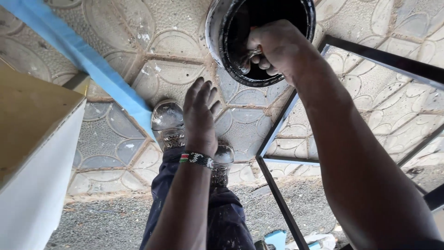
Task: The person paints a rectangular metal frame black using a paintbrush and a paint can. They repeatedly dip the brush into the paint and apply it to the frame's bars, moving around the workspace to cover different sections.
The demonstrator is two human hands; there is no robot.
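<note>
The paved floor [152, 69], set with moulded hexagon slabs, fills most of the view, giving way to grey gravel [111, 222] at the near edge. At the left a pale board [32, 139] leans in, and a blue strip [78, 51] runs slantwise from the far left down toward the feet. On the right stands a black metal frame [277, 194] of thin square bars — already dark along every bar that shows, though whether that coat is fresh I cannot tell.

At the far edge sits a paint tin [217, 28], its inside coated black. The right hand [277, 46] reaches into its mouth, fingers closed round something small and silvery, most likely the ferrule of a brush; the bristles are hidden down in the tin. So the work seems to be at the loading stage — paint being taken up, none going on at this moment.

The left hand [200, 115] hangs free, fingers spread and holding nothing, above the two scuffed boots [167, 125]. A beaded band [197, 159] circles that wrist.
</note>
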